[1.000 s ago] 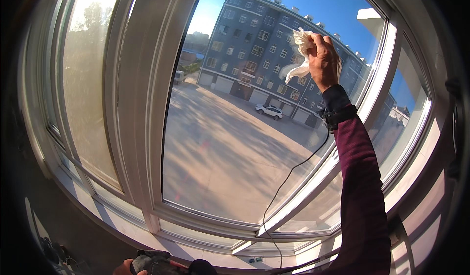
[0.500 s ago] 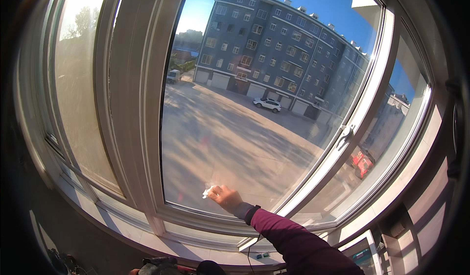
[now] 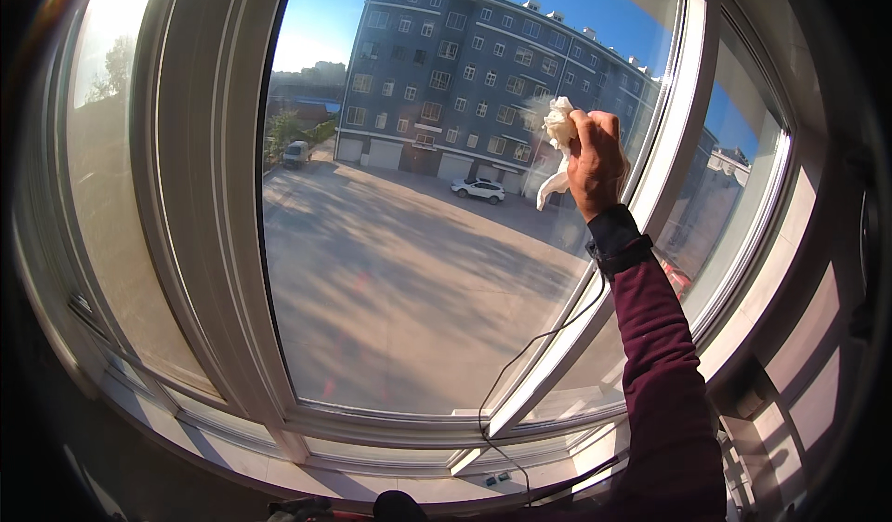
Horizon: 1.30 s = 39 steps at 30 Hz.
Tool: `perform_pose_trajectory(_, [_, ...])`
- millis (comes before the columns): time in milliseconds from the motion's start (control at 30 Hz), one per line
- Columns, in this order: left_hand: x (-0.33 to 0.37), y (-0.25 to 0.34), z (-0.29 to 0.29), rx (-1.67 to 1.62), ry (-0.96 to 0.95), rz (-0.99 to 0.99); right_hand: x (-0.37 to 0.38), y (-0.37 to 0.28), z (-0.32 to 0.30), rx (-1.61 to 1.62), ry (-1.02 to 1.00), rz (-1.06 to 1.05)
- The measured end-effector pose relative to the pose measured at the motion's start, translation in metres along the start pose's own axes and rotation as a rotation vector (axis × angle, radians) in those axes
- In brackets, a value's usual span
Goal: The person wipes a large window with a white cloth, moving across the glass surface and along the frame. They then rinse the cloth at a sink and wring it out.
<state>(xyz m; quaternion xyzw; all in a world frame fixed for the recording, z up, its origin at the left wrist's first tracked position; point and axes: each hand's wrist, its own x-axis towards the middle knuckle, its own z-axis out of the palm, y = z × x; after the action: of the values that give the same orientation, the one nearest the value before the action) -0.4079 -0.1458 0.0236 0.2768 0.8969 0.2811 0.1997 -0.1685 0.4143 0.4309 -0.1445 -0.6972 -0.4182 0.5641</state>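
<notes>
My right hand is raised high against the right part of a large window pane. Its fingers are closed on a crumpled white tissue, and one end of it hangs down beside the palm. The tissue is at the glass; the exact contact is hard to make out. A dark band circles my right wrist over a maroon sleeve, and a thin black cable trails from it down to the sill. My left hand does not show.
White frame bars border the pane, with narrower glass on the right. A pale sill curves below, holding small dark green objects. Dark items lie at the lower edge. Outside, a white car stands before a grey-blue building.
My right hand has moved with the tissue from the pane's lower part up to its upper right. More of the cable shows now, and the view has shifted slightly.
</notes>
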Motion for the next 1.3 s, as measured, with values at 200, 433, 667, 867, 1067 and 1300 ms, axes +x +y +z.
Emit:
perform_pose_trajectory(200, [0.007, 0.000, 0.003, -0.015, -0.028, -0.051, -0.039, -0.030, 0.011, 0.129, -0.109, -0.013])
perform_pose_trajectory(433, [0.004, -0.002, 0.003, -0.059, -0.059, -0.051, -0.305, -0.180, -0.005, 0.376, -0.651, 0.000])
perform_pose_trajectory(667, [-0.005, -0.006, 0.007, -0.090, -0.013, 0.001, -0.382, -0.196, -0.019, 0.424, -0.686, 0.075])
perform_pose_trajectory(867, [-0.002, -0.003, 0.008, -0.066, 0.004, 0.000, -0.223, -0.067, -0.026, 0.278, -0.374, 0.155])
perform_pose_trajectory(1067, [0.000, -0.002, 0.010, -0.070, 0.001, -0.002, -0.026, 0.059, -0.026, -0.060, -0.004, 0.194])
perform_pose_trajectory(1300, [0.010, -0.005, 0.017, -0.128, -0.027, 0.017, -0.143, 0.009, -0.011, -0.055, -0.073, 0.252])
